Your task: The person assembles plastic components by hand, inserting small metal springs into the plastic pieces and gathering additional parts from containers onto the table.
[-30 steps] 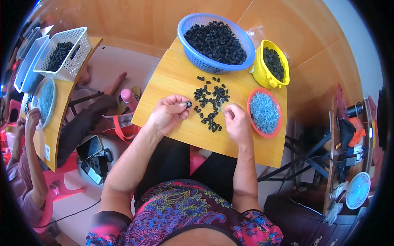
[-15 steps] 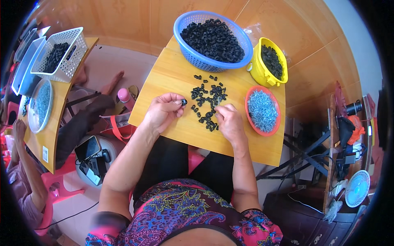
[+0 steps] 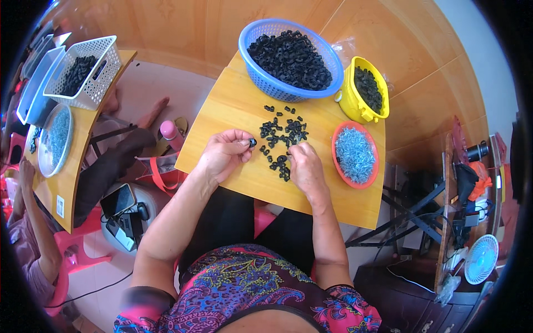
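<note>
My left hand [image 3: 225, 155] pinches a small black plastic part [image 3: 252, 142] between thumb and fingers, just above the table's left side. To its right, my right hand [image 3: 306, 171] is closed, thumb against fingertips; anything between them is too small to make out. Its fingertips are over the right side of a loose scatter of black plastic parts [image 3: 272, 129] on the wooden table [image 3: 222, 105]. Close by on the right sits an orange-red dish [image 3: 335, 157] heaped with small shiny silver-blue pieces [image 3: 355, 155].
A blue perforated basket [image 3: 266, 83] full of black parts stands at the table's far edge, beside a yellow container [image 3: 351, 102] of similar parts. At left, another person's arm [image 3: 41, 222] rests by a second table [image 3: 83, 144] holding a white basket [image 3: 105, 69]. A pink bottle [image 3: 169, 131] stands between the tables.
The view has shifted slightly. My right hand has moved a little left, toward the scattered parts. My left hand still holds the black part in nearly the same place.
</note>
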`<state>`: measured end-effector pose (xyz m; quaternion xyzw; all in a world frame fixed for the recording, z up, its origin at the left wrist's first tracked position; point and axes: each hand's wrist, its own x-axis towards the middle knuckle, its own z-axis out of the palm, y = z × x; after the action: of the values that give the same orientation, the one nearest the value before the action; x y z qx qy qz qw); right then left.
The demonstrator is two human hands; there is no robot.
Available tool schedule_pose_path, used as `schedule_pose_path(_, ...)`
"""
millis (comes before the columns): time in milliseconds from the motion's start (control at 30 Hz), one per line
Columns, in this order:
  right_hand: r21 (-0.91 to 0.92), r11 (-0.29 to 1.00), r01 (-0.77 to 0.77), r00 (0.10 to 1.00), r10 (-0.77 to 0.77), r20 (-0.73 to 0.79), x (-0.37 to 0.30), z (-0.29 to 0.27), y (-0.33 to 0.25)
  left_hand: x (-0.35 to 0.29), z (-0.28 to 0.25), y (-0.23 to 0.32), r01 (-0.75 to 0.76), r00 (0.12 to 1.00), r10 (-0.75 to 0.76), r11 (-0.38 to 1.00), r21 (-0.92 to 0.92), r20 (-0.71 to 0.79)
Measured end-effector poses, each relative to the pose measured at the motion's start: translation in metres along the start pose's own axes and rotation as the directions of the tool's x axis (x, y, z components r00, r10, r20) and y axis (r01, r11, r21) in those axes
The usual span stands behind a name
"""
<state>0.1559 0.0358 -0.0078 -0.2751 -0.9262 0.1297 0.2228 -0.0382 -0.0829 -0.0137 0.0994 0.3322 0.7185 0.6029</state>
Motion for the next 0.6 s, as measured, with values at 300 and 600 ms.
schedule_pose_path(300, 0.592, 0.734, -0.334, 0.937, 0.325, 0.125, -0.003, -0.022, -0.019, -0.002, -0.001, -0.006, 0.014, 0.996, -0.014, 1.0, -0.008, 0.087)
schedule_pose_path(600, 0.926, 0.2, -0.321, 0.926, 0.274, 0.261, -0.002, -0.022, -0.05, -0.014, 0.017, -0.014, 0.112, 0.984, -0.107, 0.993, -0.029, 0.144)
